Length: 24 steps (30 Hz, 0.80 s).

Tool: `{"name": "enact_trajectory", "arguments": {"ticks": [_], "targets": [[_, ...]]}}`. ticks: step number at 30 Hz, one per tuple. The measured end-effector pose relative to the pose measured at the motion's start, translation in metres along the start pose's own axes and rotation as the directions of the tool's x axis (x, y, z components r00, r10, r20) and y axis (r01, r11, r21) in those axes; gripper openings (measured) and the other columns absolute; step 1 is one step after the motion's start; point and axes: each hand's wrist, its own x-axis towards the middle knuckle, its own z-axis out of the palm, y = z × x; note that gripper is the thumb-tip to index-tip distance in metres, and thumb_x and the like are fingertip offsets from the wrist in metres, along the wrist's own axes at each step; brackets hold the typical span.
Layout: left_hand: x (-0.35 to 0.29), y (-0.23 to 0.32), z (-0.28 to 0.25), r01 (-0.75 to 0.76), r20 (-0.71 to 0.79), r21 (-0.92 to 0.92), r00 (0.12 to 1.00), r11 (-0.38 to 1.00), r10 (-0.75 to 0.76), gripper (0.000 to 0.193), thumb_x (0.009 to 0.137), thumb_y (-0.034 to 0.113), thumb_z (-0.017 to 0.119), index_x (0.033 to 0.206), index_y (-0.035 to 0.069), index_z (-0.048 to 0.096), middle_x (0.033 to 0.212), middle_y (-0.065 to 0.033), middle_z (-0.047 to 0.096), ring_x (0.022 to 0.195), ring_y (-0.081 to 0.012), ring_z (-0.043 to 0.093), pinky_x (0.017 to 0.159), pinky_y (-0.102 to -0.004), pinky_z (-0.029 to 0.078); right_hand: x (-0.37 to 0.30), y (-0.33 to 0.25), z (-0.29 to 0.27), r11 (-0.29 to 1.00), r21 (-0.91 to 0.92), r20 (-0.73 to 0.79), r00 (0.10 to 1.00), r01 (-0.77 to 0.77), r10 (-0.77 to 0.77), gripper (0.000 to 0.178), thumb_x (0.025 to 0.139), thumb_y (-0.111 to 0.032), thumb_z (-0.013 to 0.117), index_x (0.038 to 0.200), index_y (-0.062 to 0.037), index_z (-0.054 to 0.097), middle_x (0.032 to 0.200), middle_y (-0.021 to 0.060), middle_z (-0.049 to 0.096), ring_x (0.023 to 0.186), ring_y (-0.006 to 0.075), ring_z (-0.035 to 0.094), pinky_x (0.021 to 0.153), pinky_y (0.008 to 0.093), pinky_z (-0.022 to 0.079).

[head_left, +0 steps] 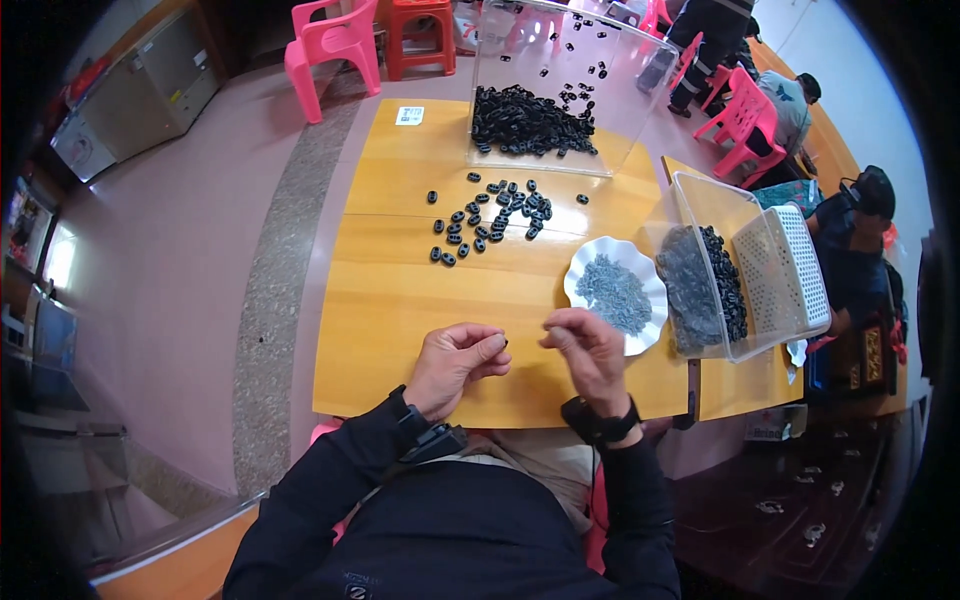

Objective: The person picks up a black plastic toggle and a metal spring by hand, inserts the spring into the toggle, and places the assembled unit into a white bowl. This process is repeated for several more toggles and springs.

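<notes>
My left hand (460, 368) is pinched over the table's near side, with thumb and forefinger on a small black piece (505, 343); only its tip shows. A little to the right, my right hand (590, 360) is also closed in a pinch, and whatever it holds is too small to make out. Just beyond it stands a white scalloped plate (575, 262) holding a heap of small grey metal pieces (612, 293), perhaps screws. Loose black oval pieces with two holes (497, 222) lie scattered on the wooden table beyond my hands.
A clear box (625, 120) with a heap of black pieces (530, 122) stands at the table's far edge. On the right, a clear bin (740, 350) holds more black pieces and a white perforated basket (800, 262). Pink chairs (335, 50) and other people are farther off.
</notes>
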Motion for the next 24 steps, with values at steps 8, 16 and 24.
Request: {"name": "enact_trajectory", "arguments": {"ticks": [8, 16, 24], "targets": [[0.001, -0.001, -0.005, -0.016, 0.006, -0.069, 1.0, 0.997, 0.017, 0.016, 0.09, 0.01, 0.061, 0.104, 0.004, 0.062, 0.088, -0.0054, 0.066, 0.078, -0.0136, 0.065, 0.072, -0.0292, 0.056, -0.001, -0.005, 0.043, 0.904, -0.315, 0.022, 0.954, 0.289, -0.298, 0.009, 0.085, 0.003, 0.062, 0.093, 0.0021, 0.06, 0.095, 0.0128, 0.066, 0.08, 0.0173, 0.064, 0.07, 0.026, 0.052], [0.0, -0.002, -0.003, -0.034, 0.022, -0.112, 0.999, 0.993, 0.037, 0.02, 0.092, 0.011, 0.058, 0.109, 0.003, 0.06, 0.096, -0.0063, 0.065, 0.085, -0.0138, 0.064, 0.078, -0.0284, 0.054, 0.001, -0.011, 0.051, 0.821, -0.398, -0.007, 0.894, 0.409, -0.448, 0.014, 0.078, 0.003, 0.065, 0.09, -0.0022, 0.061, 0.085, 0.0121, 0.065, 0.076, 0.0276, 0.064, 0.067, 0.0321, 0.051], [-0.002, 0.003, -0.002, -0.024, 0.039, -0.128, 0.999, 0.991, 0.029, 0.023, 0.092, 0.009, 0.056, 0.112, -0.002, 0.057, 0.1, -0.0104, 0.064, 0.089, -0.0164, 0.064, 0.083, -0.0298, 0.053, -0.002, -0.01, 0.053, 0.796, -0.401, 0.051, 0.879, 0.453, -0.475, 0.012, 0.078, 0.005, 0.065, 0.089, 0.001, 0.061, 0.084, 0.0124, 0.065, 0.076, 0.0238, 0.064, 0.066, 0.0291, 0.051]]}}
